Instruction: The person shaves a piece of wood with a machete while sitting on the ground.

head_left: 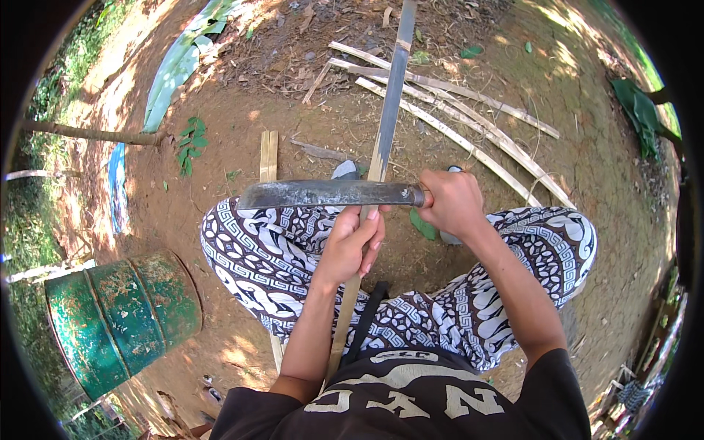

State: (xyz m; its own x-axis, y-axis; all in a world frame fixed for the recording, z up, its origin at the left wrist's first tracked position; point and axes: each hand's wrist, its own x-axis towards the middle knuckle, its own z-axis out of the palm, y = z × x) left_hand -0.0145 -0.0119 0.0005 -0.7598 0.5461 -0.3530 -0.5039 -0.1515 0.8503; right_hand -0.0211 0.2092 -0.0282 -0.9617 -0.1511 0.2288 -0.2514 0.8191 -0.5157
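My right hand point(452, 203) is wrapped round the handle of a machete point(323, 193). Its broad, worn blade points left and lies across a long bamboo strip point(393, 103). Beyond the blade the strip looks grey and dark; on my side of it the wood is pale and bare. Just below the blade, my left hand point(353, 246) closes its fingers round the strip. The strip's near end runs down between my legs towards my waist, and its far end reaches past the top of the view.
Several split bamboo strips point(455, 114) lie on the dirt ahead to the right. Two short pale strips point(269, 158) lie left of my feet. A rusty green drum point(125, 317) is at the lower left. A large leaf point(170, 84) and a branch point(92, 132) are at upper left.
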